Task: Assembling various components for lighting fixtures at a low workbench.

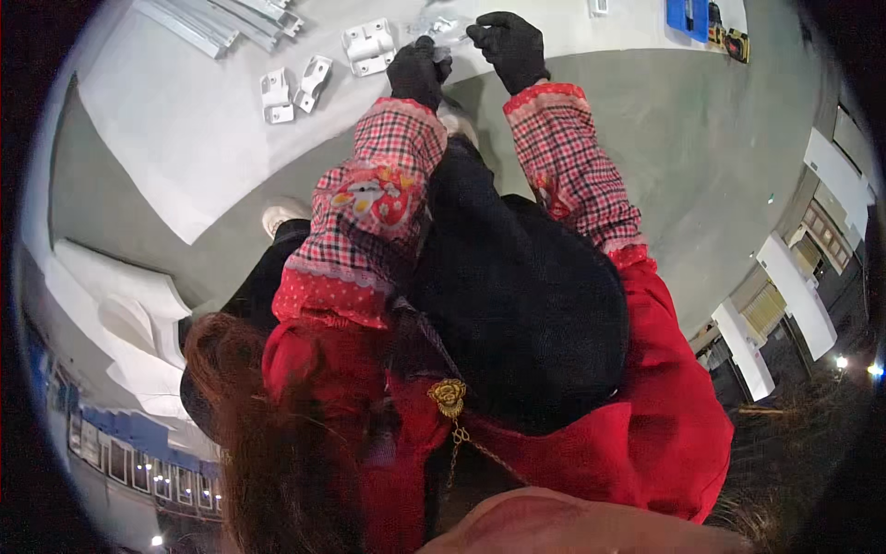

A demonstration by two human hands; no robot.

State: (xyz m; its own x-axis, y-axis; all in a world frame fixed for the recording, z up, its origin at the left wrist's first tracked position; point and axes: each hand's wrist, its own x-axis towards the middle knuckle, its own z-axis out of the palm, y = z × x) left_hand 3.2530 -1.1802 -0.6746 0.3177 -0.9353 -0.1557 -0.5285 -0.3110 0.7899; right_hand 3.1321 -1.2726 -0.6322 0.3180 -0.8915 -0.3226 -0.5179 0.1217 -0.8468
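A clear plastic bag [445,29] with small shiny parts in it lies on the white sheet, between my two hands. My left hand [420,74], in a black glove, is closed, and a bit of clear plastic shows at its fingers. In a matching glove, my right hand [510,48] has its fingertips pinched together at the right side of the bag; whatever they grip is too small to make out. Left of my left hand sits a white bracket [369,47] with holes. Two smaller white brackets, one upright [277,96] and one tilted [314,83], lie nearer to me.
Several long metal rails [198,26] lie at the far left of the white sheet [175,138]. A blue tray [688,18] stands at the far right, beside a yellow and black power tool [736,44]. Grey floor [646,138] surrounds the sheet.
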